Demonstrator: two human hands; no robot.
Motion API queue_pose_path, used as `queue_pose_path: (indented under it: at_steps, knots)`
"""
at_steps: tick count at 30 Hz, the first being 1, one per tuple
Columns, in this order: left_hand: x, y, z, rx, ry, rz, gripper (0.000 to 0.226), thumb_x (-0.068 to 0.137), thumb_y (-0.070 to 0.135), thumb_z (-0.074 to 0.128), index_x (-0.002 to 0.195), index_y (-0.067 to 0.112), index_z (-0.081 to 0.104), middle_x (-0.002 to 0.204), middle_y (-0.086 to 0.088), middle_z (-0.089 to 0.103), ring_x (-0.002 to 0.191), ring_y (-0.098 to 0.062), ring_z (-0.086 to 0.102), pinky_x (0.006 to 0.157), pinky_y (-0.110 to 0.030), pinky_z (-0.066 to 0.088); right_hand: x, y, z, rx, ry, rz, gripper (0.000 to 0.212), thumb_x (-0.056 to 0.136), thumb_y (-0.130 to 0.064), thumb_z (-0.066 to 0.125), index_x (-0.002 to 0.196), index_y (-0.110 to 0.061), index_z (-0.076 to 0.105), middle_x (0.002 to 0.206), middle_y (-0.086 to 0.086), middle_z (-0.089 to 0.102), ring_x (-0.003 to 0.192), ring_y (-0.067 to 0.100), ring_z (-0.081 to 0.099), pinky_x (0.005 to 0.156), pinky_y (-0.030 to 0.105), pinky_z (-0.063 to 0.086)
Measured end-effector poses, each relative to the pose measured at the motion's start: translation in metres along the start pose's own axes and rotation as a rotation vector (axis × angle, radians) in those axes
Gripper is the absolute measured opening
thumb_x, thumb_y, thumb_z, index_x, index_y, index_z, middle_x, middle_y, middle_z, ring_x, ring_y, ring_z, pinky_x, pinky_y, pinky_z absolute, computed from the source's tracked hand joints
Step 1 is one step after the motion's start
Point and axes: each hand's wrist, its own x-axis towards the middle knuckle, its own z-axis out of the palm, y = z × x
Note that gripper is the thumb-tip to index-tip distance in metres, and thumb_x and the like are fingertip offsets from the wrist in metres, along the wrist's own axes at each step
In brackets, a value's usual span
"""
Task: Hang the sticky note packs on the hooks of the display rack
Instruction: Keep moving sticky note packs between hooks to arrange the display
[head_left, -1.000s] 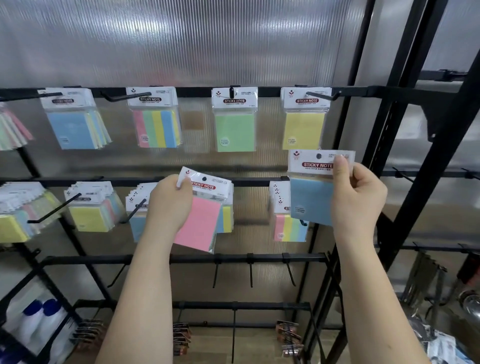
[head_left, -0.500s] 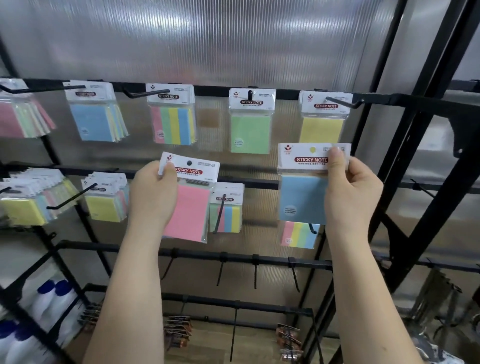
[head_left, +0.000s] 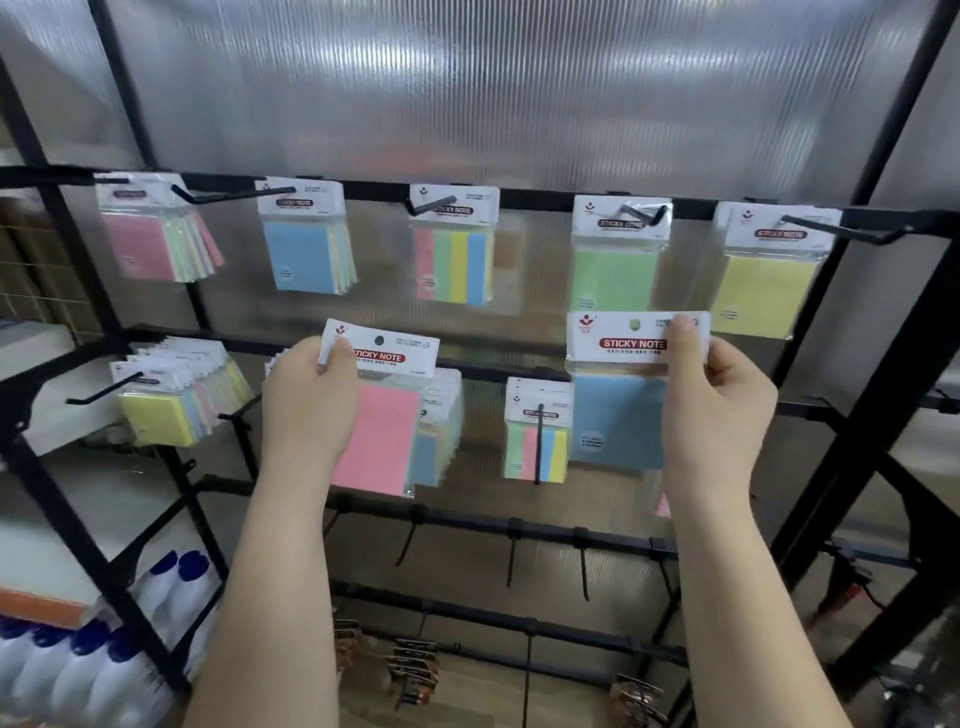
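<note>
both packs raised; left hand (head_left: 306, 410) pinches pink pack (head_left: 379, 436), right hand (head_left: 719, 410) blue pack (head_left: 615, 415), before black rack (head_left: 519, 197).

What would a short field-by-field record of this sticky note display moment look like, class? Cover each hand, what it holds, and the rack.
left hand: pinches the white header card of a pink sticky note pack
right hand: pinches the header card of a blue sticky note pack
held packs: both off the hooks, hang holes free
black metal display rack: top row has five hooks with packs
middle row: more packs hanging behind the hands
lower bar: bare hooks
</note>
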Motion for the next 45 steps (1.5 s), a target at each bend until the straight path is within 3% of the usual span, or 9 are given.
queue_pose_path:
  at_steps: [6, 11, 16, 19, 23, 28, 33, 37, 45]
  knots:
    - [0.050, -0.029, -0.043, 0.015, -0.002, 0.037, 0.037, 0.095, 0.024, 0.040, 0.061, 0.013, 0.031, 0.059, -0.001, 0.035, 0.057, -0.020, 0.033, 0.053, -0.033, 0.023, -0.033, -0.007, 0.070, -0.028, 0.029, 0.002, 0.051, 0.095, -0.027, 0.054, 0.052, -0.017, 0.027, 0.040, -0.010, 0.022, 0.044, 0.005, 0.021, 0.041, 0.016, 0.017]
    - [0.109, -0.065, -0.093, 0.041, -0.057, 0.109, 0.038, 0.095, 0.025, 0.040, 0.082, -0.009, 0.050, 0.077, -0.017, 0.053, 0.067, -0.022, 0.044, 0.057, -0.032, 0.030, -0.077, -0.006, 0.144, 0.010, 0.083, 0.007, 0.046, 0.095, -0.028, 0.053, 0.056, -0.005, 0.042, 0.045, -0.010, 0.033, 0.046, 0.003, 0.026, 0.042, 0.013, 0.020]
    - [0.157, -0.093, -0.148, 0.121, -0.093, 0.174, 0.037, 0.097, 0.025, 0.039, 0.083, -0.004, 0.056, 0.079, -0.014, 0.059, 0.063, -0.017, 0.045, 0.055, -0.029, 0.030, -0.120, -0.014, 0.211, 0.000, 0.132, -0.007, 0.052, 0.095, -0.032, 0.053, 0.067, 0.012, 0.044, 0.060, 0.007, 0.036, 0.054, 0.008, 0.027, 0.045, 0.017, 0.019]
    - [0.176, -0.108, -0.174, 0.130, -0.110, 0.154, 0.036, 0.098, 0.026, 0.038, 0.072, 0.004, 0.052, 0.069, -0.001, 0.054, 0.060, -0.013, 0.044, 0.054, -0.028, 0.031, -0.140, -0.020, 0.241, -0.033, 0.123, -0.007, 0.050, 0.095, -0.032, 0.053, 0.058, -0.002, 0.040, 0.054, 0.000, 0.031, 0.050, 0.006, 0.023, 0.044, 0.015, 0.019]
    - [0.195, -0.124, -0.194, 0.142, -0.108, 0.138, 0.038, 0.097, 0.027, 0.037, 0.080, 0.000, 0.058, 0.077, -0.007, 0.060, 0.063, -0.013, 0.046, 0.055, -0.028, 0.033, -0.150, -0.031, 0.269, -0.081, 0.081, -0.041, 0.047, 0.094, -0.030, 0.056, 0.055, -0.014, 0.035, 0.046, -0.010, 0.025, 0.047, 0.006, 0.021, 0.043, 0.016, 0.017]
    - [0.208, -0.129, -0.199, 0.127, -0.106, 0.130, 0.042, 0.098, 0.030, 0.038, 0.087, -0.003, 0.061, 0.086, -0.012, 0.064, 0.073, -0.023, 0.055, 0.060, -0.033, 0.039, -0.142, -0.049, 0.293, -0.018, 0.045, -0.132, 0.051, 0.091, -0.030, 0.062, 0.064, 0.010, 0.045, 0.057, 0.005, 0.036, 0.056, 0.012, 0.028, 0.051, 0.026, 0.023]
    - [0.214, -0.129, -0.201, 0.146, -0.115, 0.126, 0.041, 0.099, 0.032, 0.037, 0.087, 0.003, 0.063, 0.079, 0.000, 0.063, 0.067, -0.013, 0.053, 0.056, -0.028, 0.037, -0.132, -0.062, 0.317, 0.040, -0.005, -0.141, 0.050, 0.090, -0.028, 0.064, 0.050, -0.018, 0.036, 0.039, -0.015, 0.034, 0.044, 0.002, 0.027, 0.044, 0.013, 0.022]
    - [0.216, -0.130, -0.202, 0.126, -0.113, 0.099, 0.039, 0.100, 0.033, 0.036, 0.088, 0.009, 0.063, 0.074, 0.011, 0.058, 0.067, -0.009, 0.054, 0.056, -0.026, 0.039, -0.124, -0.069, 0.329, 0.105, 0.002, -0.164, 0.052, 0.090, -0.027, 0.064, 0.050, -0.023, 0.032, 0.036, -0.017, 0.034, 0.040, 0.000, 0.030, 0.043, 0.007, 0.023]
    - [0.215, -0.129, -0.197, 0.081, -0.068, 0.069, 0.042, 0.099, 0.034, 0.038, 0.092, 0.001, 0.063, 0.086, -0.010, 0.067, 0.080, -0.030, 0.063, 0.070, -0.044, 0.050, -0.111, -0.066, 0.337, 0.187, -0.014, -0.152, 0.055, 0.089, -0.019, 0.065, 0.046, -0.027, 0.032, 0.031, -0.018, 0.033, 0.034, 0.000, 0.034, 0.039, 0.007, 0.024]
